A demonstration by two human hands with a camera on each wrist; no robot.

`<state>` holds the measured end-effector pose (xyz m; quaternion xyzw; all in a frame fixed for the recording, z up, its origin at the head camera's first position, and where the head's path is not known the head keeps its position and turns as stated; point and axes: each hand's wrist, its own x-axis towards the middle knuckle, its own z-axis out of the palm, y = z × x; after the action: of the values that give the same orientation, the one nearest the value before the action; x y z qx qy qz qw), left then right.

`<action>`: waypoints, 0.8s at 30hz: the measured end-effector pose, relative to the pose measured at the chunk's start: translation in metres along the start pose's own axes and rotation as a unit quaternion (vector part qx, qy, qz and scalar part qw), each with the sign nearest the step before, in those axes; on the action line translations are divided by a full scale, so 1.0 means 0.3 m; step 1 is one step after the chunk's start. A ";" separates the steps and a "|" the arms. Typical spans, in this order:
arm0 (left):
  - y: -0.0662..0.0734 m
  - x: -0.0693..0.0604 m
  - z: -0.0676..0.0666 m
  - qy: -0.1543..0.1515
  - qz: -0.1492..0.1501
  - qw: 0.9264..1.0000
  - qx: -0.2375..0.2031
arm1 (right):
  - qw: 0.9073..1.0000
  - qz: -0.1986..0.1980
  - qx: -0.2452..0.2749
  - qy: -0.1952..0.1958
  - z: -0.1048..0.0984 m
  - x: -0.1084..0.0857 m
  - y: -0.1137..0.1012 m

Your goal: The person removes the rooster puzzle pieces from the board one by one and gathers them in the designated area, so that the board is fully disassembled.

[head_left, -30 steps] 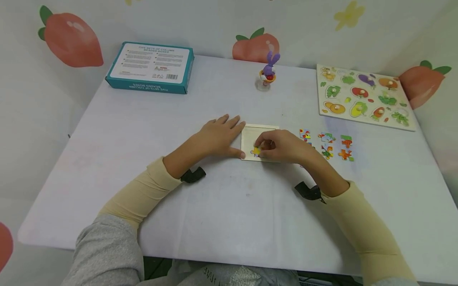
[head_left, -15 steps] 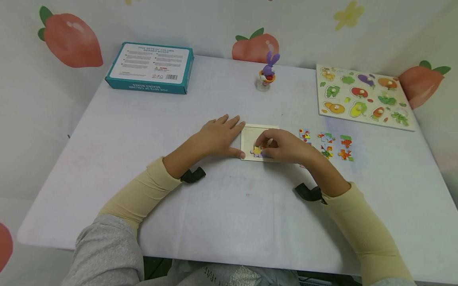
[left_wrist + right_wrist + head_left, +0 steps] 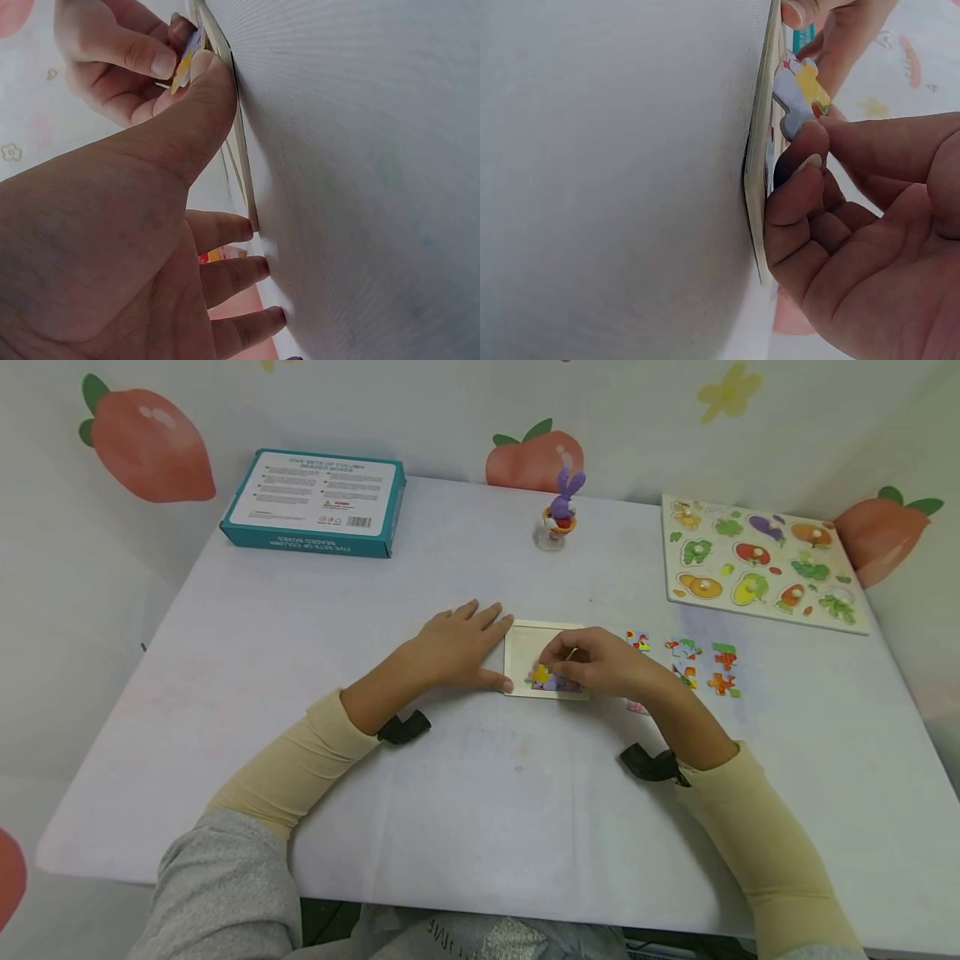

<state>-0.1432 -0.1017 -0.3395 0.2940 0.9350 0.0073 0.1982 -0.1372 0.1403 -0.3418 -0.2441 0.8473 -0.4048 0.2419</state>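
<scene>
My left hand (image 3: 467, 647) lies with spread fingers against the left side of a small wooden puzzle tray (image 3: 522, 647), its thumb at the near left corner. Between thumb and fingertips my right hand (image 3: 611, 664) pinches a yellow and pale purple jigsaw piece (image 3: 804, 86), tilted over the tray's near side. In the right wrist view the piece stands at a slant to the tray. Beneath it, a purplish puzzle part (image 3: 567, 683) shows in the tray's near right corner, partly hidden by the right hand.
Several loose jigsaw pieces (image 3: 684, 648) lie right of the tray, some behind the right forearm. Farther back are a teal box (image 3: 315, 497), a purple rabbit figure (image 3: 562, 510) in a small cup, and a vegetable peg puzzle board (image 3: 757, 564).
My right hand has risen slightly and shifted right, tilting the pinched jigsaw piece. More of the purplish part in the tray is uncovered. My left hand has stayed in place.
</scene>
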 end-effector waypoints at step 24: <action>-0.001 0.001 0.000 0.003 0.003 1.000 0.005 | 0.999 0.001 -0.035 0.020 -0.023 -0.034 0.006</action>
<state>-0.1436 -0.1018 -0.3397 0.2982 0.9346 0.0043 0.1938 -0.1339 0.1514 -0.3374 -0.2434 0.8658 -0.3799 0.2162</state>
